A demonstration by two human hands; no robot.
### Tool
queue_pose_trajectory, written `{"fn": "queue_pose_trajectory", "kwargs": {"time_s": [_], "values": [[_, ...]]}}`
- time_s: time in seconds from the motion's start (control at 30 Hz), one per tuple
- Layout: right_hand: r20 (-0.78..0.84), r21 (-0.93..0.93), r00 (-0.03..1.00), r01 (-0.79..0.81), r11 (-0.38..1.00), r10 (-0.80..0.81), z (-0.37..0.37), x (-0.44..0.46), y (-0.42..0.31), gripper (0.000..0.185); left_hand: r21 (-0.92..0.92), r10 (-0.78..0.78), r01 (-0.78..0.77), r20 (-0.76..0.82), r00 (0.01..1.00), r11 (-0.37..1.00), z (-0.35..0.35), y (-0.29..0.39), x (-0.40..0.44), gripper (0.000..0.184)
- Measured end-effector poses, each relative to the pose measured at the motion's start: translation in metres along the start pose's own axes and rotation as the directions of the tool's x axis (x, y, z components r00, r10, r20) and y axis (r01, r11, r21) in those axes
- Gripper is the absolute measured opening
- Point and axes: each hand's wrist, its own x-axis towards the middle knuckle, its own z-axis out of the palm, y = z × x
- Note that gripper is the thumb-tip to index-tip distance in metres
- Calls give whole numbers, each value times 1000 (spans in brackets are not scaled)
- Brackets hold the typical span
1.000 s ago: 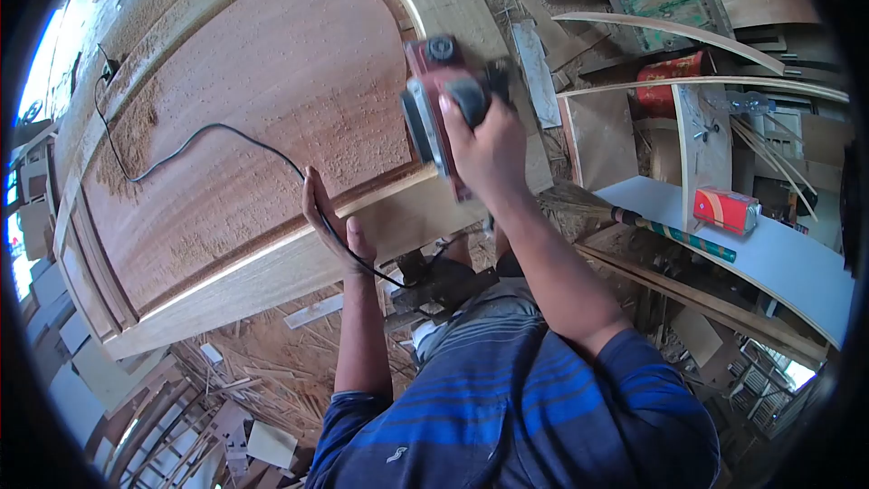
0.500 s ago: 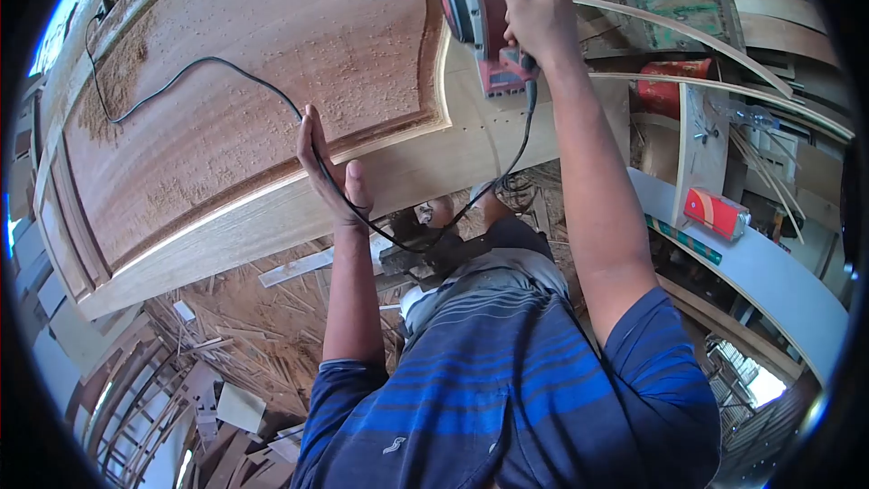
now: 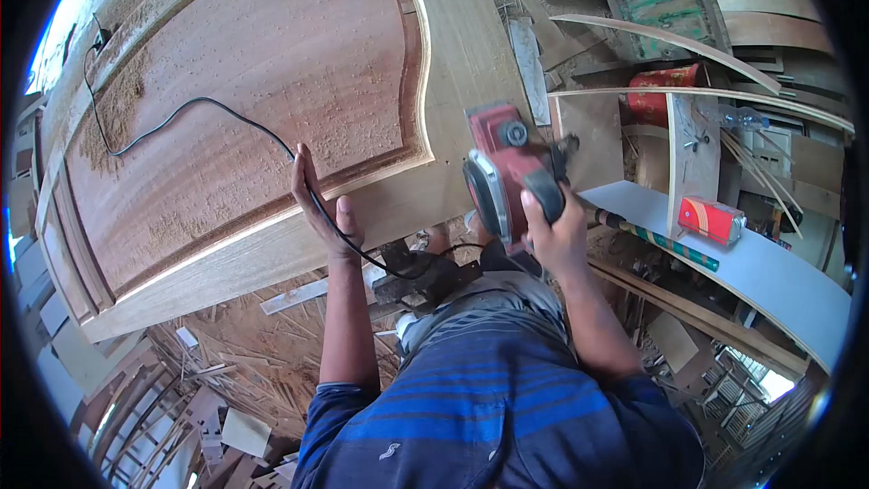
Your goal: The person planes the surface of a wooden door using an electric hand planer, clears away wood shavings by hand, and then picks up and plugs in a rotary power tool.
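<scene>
My right hand (image 3: 557, 231) is wrapped around the rear handle of a red electric planer (image 3: 511, 158). The planer hangs tilted off the near edge of a large wooden panelled door (image 3: 262, 63). My left hand (image 3: 326, 208) is upright at the door's near edge, fingers stretched out and thumb apart. A black power cord (image 3: 217, 100) passes across that palm without the fingers closing on it. From there the cord winds over the door on one side and drops toward my waist on the other.
Wood shavings (image 3: 113, 127) lie on the door's far left. To the right, a white curved board (image 3: 778, 281) carries a red box (image 3: 713, 219) and a green tube (image 3: 670, 246). A red bucket (image 3: 661, 95) and thin wooden strips are behind. Offcuts (image 3: 244, 344) litter the floor.
My right hand has drawn the planer back off the door's pale frame toward my body, tilting it. My left hand has stayed nearly in place, with the cord still across its palm.
</scene>
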Motion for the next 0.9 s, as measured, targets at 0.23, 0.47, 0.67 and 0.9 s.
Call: {"fn": "queue_pose_trajectory", "kwargs": {"time_s": [0.23, 0.47, 0.67, 0.9], "values": [[-20, -1, 1000, -2, 1000, 2, 9, 28, -18, 31, 76, -8, 7, 8, 1000, 997, 6, 3, 1, 104], [-43, -14, 995, 89, 996, -89, 31, 113, -58, 40, 108, -8, 7, 9, 1000, 994, 7, 3, 1, 105], [-102, -68, 955, 272, 960, -278, 56, 221, -84, 45, 83, 24, -24, 1, 1000, 996, 7, -1, 0, 105], [29, -199, 977, 211, 957, -209, 73, 347, -168, 52, 93, 19, -19, -4, 1000, 995, 8, -2, 0, 106]]}}
